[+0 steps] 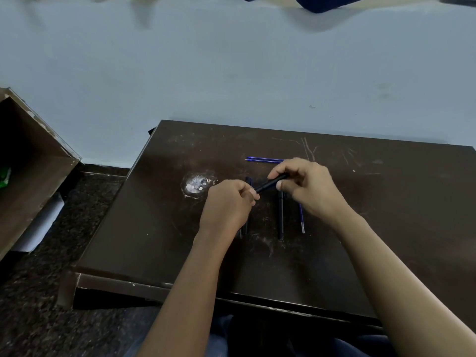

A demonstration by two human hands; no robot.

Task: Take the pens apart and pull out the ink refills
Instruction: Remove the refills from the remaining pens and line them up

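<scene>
Over the near edge of the table [154,228], the left hand [226,204] and right hand [309,186] each pinch one end of a black pen [270,183] in their grip, above its middle. A jerky pull could send loose pieces rolling off.

Low dark-brown scratched wooden table [154,240], white worn patch [197,185]; pale blue-grey wall [231,60] rose behind; dark speckled stone floor [51,318]; brown wooden cabinet [33,161] stood left.

refills [264,159]: right ends behind right hand [309,188] | pen [270,183]: both ends covered by fingers [281,186]
</scene>
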